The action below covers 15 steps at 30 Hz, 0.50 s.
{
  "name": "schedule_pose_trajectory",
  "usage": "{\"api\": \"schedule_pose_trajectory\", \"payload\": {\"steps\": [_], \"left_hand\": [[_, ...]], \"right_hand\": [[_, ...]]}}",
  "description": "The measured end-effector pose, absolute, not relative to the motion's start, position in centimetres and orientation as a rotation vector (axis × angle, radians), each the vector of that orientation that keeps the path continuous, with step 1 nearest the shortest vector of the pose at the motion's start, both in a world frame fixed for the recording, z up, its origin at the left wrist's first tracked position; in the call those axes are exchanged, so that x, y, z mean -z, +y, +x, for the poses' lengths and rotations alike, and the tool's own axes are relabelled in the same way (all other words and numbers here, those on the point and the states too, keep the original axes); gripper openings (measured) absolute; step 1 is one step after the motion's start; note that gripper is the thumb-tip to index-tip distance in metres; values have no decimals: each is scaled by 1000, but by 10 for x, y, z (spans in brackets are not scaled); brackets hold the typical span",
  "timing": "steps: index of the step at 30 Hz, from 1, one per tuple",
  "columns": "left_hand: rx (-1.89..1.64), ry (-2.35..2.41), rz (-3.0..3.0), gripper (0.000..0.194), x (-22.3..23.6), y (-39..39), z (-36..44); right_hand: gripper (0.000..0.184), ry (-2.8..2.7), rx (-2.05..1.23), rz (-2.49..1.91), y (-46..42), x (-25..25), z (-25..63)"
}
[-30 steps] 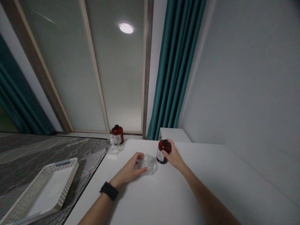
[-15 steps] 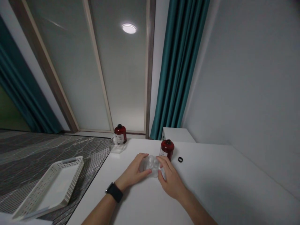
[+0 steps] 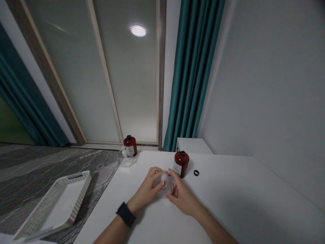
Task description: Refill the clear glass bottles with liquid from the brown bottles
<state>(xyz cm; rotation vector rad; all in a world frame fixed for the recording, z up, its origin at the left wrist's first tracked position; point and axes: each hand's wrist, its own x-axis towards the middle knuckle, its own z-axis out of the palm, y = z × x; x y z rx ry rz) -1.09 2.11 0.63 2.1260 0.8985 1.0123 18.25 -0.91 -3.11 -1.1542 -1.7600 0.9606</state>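
Note:
My left hand [image 3: 149, 186], with a dark watch on its wrist, curls its thumb and fingers over the left side of a clear plastic package [image 3: 166, 192] with a rounded whitish bulge. From the other side, my right hand [image 3: 180, 195] holds the package's right edge with curved fingers and thumb. What exactly lies inside the clear plastic is too small to make out. A dark red bottle [image 3: 181, 162] with a white label stands just behind my right fingers. Right of that bottle, a small black ring [image 3: 196, 173] lies on the white table [image 3: 228, 196].
At the table's far left corner stand a second red bottle [image 3: 130, 145] with a black top and another clear plastic piece [image 3: 127, 161]. A white perforated basket [image 3: 73, 203] is left of the table, above grey patterned flooring. Behind the table is a white box-like cabinet [image 3: 193, 145].
The clear package has shifted slightly toward me and is turned between my hands. My left fingers have closed further over it, and my right thumb has moved left and lower.

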Motion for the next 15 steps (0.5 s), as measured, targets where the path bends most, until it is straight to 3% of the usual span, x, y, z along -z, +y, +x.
{"api": "schedule_pose_trajectory", "payload": {"steps": [15], "left_hand": [[-1084,940,1983,31,-1,10,3]], "right_hand": [[101,-1754,-895,-1192,-11,28,182]]}}
